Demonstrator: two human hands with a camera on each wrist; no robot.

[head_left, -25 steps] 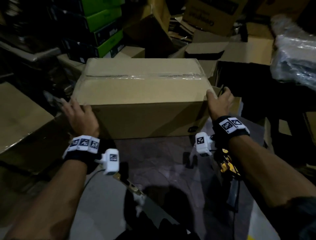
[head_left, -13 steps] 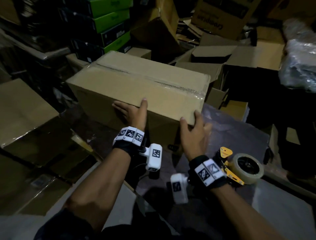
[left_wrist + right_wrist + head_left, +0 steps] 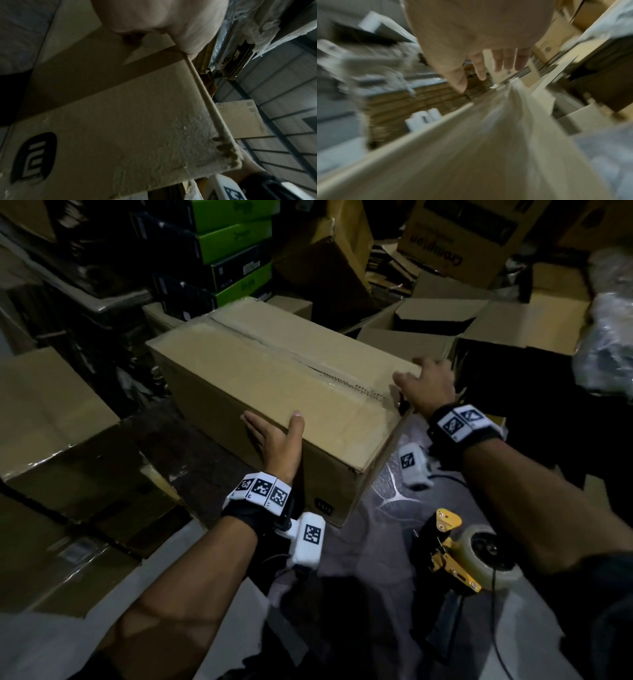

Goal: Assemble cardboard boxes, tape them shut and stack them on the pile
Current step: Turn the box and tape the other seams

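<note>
A closed brown cardboard box (image 3: pixel 274 378) with clear tape along its top seam lies turned diagonally in front of me. My left hand (image 3: pixel 274 436) lies flat against its near long side, thumb hooked over the top edge. In the left wrist view the palm (image 3: pixel 164 20) presses the box side (image 3: pixel 120 121). My right hand (image 3: pixel 424 388) rests with spread fingers on the box's right end at the top corner. The right wrist view is blurred, showing straight fingers (image 3: pixel 503 63) above the box top (image 3: pixel 471 148).
A yellow tape dispenser (image 3: pixel 469 553) with a roll lies on the grey surface at my right. Flat brown cartons (image 3: pixel 51 419) lie at the left. Green and black boxes (image 3: pixel 229 251) are stacked behind. Open cartons (image 3: pixel 445 326) crowd the back right.
The box has swung round from square-on to diagonal. My right hand slid from the near side to the box's right end; my left hand stays on the near long side.
</note>
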